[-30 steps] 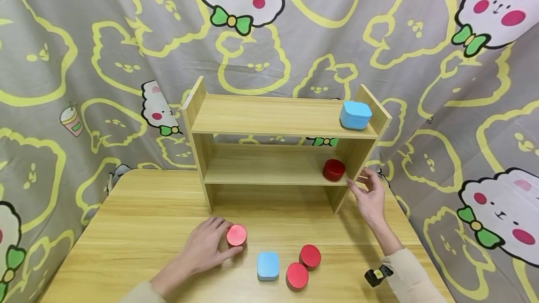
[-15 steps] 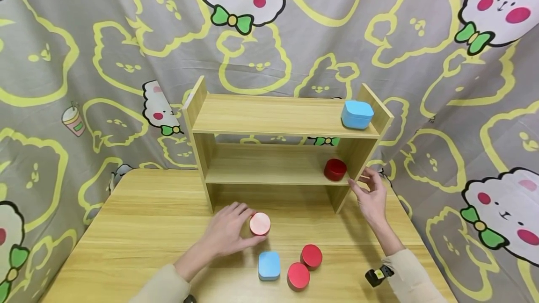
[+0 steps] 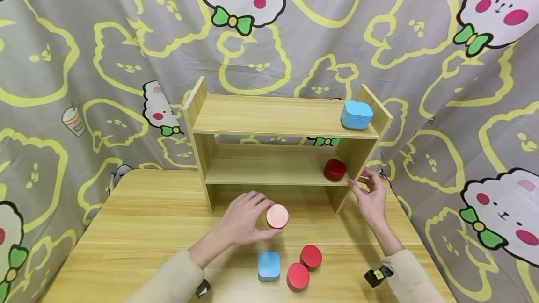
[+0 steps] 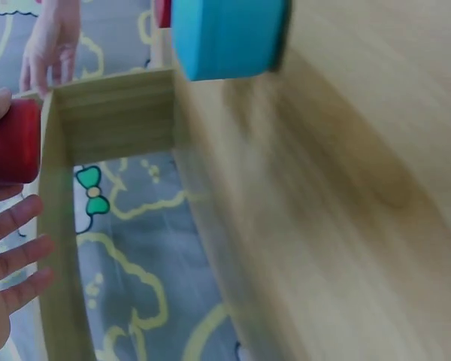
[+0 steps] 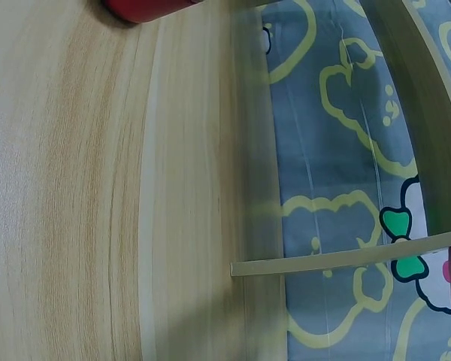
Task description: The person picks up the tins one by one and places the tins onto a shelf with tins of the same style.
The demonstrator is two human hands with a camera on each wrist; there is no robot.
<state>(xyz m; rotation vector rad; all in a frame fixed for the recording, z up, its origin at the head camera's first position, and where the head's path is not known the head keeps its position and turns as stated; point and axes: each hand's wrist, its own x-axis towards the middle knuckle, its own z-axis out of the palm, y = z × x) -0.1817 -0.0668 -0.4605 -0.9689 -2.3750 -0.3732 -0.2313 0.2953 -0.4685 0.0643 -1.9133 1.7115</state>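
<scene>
A round red container [image 3: 277, 216] is found pinched between the thumb and fingers of the left hand [image 3: 248, 219]; in the left wrist view the remaining fingers of that hand are seen spread. The container is held above the table [image 3: 126, 228], in front of the wooden shelf unit [image 3: 282, 115], and its top is whitened by glare in the head view. The right hand [image 3: 371, 198] is placed at the outer face of the unit's right side panel, with the thumb set against the front edge near the end of the middle board; whether the panel is gripped or merely touched cannot be told. On the table, nearer to the wearer than the held container, a blue box [image 3: 268, 266] is noted, and just to its right two red tins [image 3: 311, 257] are placed side by side, apparently touching. On the top board, a light-blue box [image 3: 356, 115] is located close to the right side panel. On the middle board below it, a dark red tin [image 3: 335, 170] is likewise located near the right end. Pale sleeves [image 3: 170, 277] are worn on both arms. The area behind is covered by a grey curtain [image 3: 252, 55] printed with cartoon animals.
</scene>
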